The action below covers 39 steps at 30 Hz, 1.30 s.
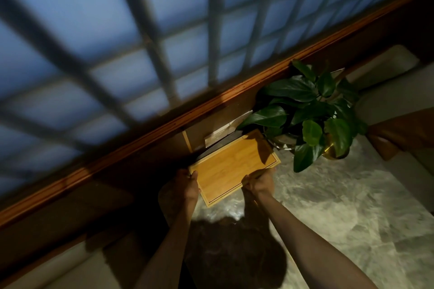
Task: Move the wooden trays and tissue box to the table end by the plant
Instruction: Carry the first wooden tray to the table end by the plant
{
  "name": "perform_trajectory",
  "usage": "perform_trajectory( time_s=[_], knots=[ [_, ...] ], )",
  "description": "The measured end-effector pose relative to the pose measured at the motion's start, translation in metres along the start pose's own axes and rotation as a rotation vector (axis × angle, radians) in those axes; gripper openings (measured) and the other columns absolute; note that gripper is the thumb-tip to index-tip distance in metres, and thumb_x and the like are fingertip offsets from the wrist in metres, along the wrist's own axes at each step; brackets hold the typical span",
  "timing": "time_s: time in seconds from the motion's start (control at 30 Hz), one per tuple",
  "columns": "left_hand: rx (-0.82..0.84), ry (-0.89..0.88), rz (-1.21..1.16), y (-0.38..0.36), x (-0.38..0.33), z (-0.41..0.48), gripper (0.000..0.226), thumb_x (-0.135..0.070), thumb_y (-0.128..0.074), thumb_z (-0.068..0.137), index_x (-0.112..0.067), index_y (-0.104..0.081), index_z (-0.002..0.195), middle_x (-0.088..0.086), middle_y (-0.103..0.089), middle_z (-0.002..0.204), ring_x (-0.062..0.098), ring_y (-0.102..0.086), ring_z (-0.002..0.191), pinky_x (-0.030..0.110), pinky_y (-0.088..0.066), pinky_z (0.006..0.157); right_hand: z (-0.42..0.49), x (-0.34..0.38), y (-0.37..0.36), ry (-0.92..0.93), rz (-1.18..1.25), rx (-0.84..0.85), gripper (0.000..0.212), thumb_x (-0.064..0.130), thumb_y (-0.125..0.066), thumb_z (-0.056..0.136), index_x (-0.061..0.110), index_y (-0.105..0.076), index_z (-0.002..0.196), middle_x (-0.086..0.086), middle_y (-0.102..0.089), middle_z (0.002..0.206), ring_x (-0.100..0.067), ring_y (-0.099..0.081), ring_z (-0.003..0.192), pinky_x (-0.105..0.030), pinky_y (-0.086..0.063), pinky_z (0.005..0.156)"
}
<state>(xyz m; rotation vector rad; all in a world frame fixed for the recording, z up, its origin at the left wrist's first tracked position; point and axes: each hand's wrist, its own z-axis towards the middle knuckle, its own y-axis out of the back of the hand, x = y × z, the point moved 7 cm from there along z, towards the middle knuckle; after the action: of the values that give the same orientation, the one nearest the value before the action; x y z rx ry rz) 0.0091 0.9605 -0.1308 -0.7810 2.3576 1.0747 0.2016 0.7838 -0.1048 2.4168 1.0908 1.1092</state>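
1. Gripping opposite edges of the wooden tray (232, 168), the fingers of both hands were curled closed around it; the left hand (187, 180) pinched its near-left corner and the right hand (259, 182) clasped the near-right long edge, just below the middle of the frame.
2. The tray lay between the two hands, stretching away from the fingertips toward the upper right, tilted with the camera's slant.
3. Holding it from both sides probably kept it level and steerable as it was brought in beside the potted plant (312, 110), whose leaves cast a shadow on the tray's far corner.
4. Whether the tray rested on the marble tabletop (340, 206) or hung just above could not be told.
5. Something flat and dark showed under its far edge, too dim to identify.
6. Beyond, a wooden sill (141, 136) and a barred window (141, 30) filled the upper left. No tissue box was visible.
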Motion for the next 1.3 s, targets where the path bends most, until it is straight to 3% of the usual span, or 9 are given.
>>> perform_trajectory(
  time_s=[0.1,0.27,0.5,0.83,0.93,1.07,1.2,1.23,1.3],
  knots=[
    [-0.020,0.042,-0.074,-0.005,0.001,0.002,0.023,-0.027,-0.069,0.088,-0.010,-0.060,0.101,0.008,-0.067,0.096,0.030,-0.068,0.101,0.047,-0.055,0.091,0.005,0.003,-0.004,0.029,0.006,0.053,0.044,0.003,-0.061,0.092,0.001,-0.040,0.130,-0.029,-0.062,0.122,-0.044,-0.063,0.112,-0.054,-0.055,0.095],
    [-0.117,0.105,-0.290,-0.002,-0.001,0.013,0.030,-0.017,-0.069,0.088,0.005,-0.062,0.108,0.022,-0.068,0.112,0.036,-0.066,0.106,0.050,-0.054,0.091,0.015,0.012,-0.011,0.040,-0.029,0.050,0.053,0.005,-0.068,0.090,0.002,-0.044,0.137,-0.027,-0.063,0.124,-0.045,-0.060,0.120,-0.055,-0.054,0.096],
    [-0.221,0.125,-0.338,0.002,-0.003,0.011,0.033,-0.022,-0.071,0.087,0.006,-0.068,0.104,0.023,-0.071,0.110,0.036,-0.066,0.104,0.033,-0.046,0.079,0.030,0.017,-0.014,0.071,-0.121,0.064,0.046,0.015,-0.073,0.089,0.001,-0.054,0.128,-0.020,-0.066,0.128,-0.040,-0.060,0.123,-0.053,-0.050,0.105],
    [-0.197,0.095,-0.322,-0.004,0.002,0.016,0.033,-0.028,-0.072,0.086,0.000,-0.067,0.103,0.018,-0.072,0.108,0.033,-0.068,0.101,0.032,-0.045,0.077,0.036,0.008,-0.017,0.086,-0.011,0.098,0.051,0.010,-0.070,0.091,0.001,-0.048,0.136,-0.021,-0.061,0.137,-0.042,-0.055,0.130,-0.056,-0.046,0.108],
    [-0.184,0.103,-0.316,-0.007,0.006,0.017,0.035,-0.029,-0.071,0.086,-0.001,-0.065,0.107,0.016,-0.070,0.111,0.031,-0.066,0.104,0.035,-0.047,0.082,0.038,0.010,-0.018,0.074,-0.033,0.089,0.047,0.010,-0.071,0.090,0.001,-0.051,0.132,-0.021,-0.063,0.132,-0.041,-0.058,0.126,-0.055,-0.050,0.105],
    [-0.208,0.044,-0.350,-0.005,-0.001,0.020,0.036,-0.024,-0.073,0.085,0.007,-0.065,0.101,0.024,-0.069,0.108,0.036,-0.065,0.101,0.031,-0.041,0.078,0.045,0.009,-0.021,0.045,-0.013,0.105,0.038,0.005,-0.071,0.089,-0.002,-0.056,0.123,-0.020,-0.065,0.119,-0.041,-0.063,0.119,-0.054,-0.055,0.099],
    [-0.106,-0.127,-0.102,0.005,-0.023,0.006,0.049,-0.033,-0.067,0.090,0.011,-0.059,0.111,0.027,-0.066,0.113,0.039,-0.064,0.104,0.042,-0.047,0.084,0.030,0.021,-0.013,-0.035,-0.066,0.162,0.027,0.008,-0.074,0.087,0.002,-0.057,0.106,-0.021,-0.059,0.124,-0.037,-0.058,0.120,-0.052,-0.052,0.103],
    [-0.077,-0.156,-0.015,0.009,-0.029,-0.001,0.051,-0.033,-0.066,0.090,0.009,-0.057,0.118,0.026,-0.064,0.118,0.038,-0.063,0.110,0.041,-0.047,0.089,0.022,0.024,-0.007,-0.026,-0.102,0.185,0.031,0.010,-0.075,0.087,0.005,-0.056,0.111,-0.021,-0.057,0.131,-0.036,-0.056,0.122,-0.052,-0.050,0.106],
    [0.054,-0.209,0.223,0.009,-0.041,-0.017,0.055,-0.035,-0.059,0.094,0.000,-0.047,0.135,0.022,-0.055,0.135,0.035,-0.054,0.126,0.039,-0.043,0.101,0.005,0.031,0.006,0.119,-0.234,0.265,0.064,0.014,-0.076,0.086,0.006,-0.043,0.141,-0.020,-0.048,0.148,-0.038,-0.045,0.137,-0.050,-0.038,0.116]
  ],
)
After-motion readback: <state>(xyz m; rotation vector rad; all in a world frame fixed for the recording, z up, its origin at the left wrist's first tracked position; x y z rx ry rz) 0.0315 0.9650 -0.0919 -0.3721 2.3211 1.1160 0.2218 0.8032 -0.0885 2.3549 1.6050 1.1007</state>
